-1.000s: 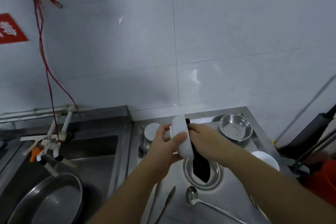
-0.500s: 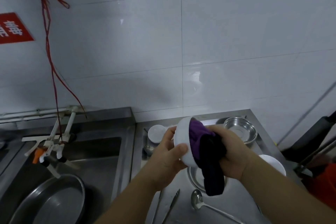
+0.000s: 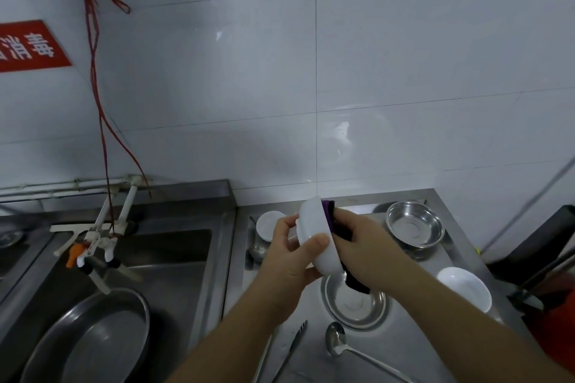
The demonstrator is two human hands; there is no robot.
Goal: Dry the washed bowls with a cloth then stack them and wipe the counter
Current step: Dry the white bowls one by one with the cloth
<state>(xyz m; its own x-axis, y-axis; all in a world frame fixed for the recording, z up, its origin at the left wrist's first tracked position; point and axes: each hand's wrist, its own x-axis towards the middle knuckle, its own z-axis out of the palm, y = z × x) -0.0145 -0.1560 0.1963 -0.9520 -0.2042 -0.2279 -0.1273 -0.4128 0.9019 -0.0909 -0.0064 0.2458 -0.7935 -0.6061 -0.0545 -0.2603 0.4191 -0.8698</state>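
Your left hand (image 3: 287, 253) grips the white bowl (image 3: 317, 235) on edge above the steel dish (image 3: 354, 305). Your right hand (image 3: 365, 247) clutches the purple cloth (image 3: 329, 214), pressed into that bowl.

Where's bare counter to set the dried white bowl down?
Best patch: the steel strip between the sink edge and the flat steel dish, above the tongs. Another runs between the far steel bowl and the white bowl at right. The front is crowded by tongs and ladle; the back left by a small cup.
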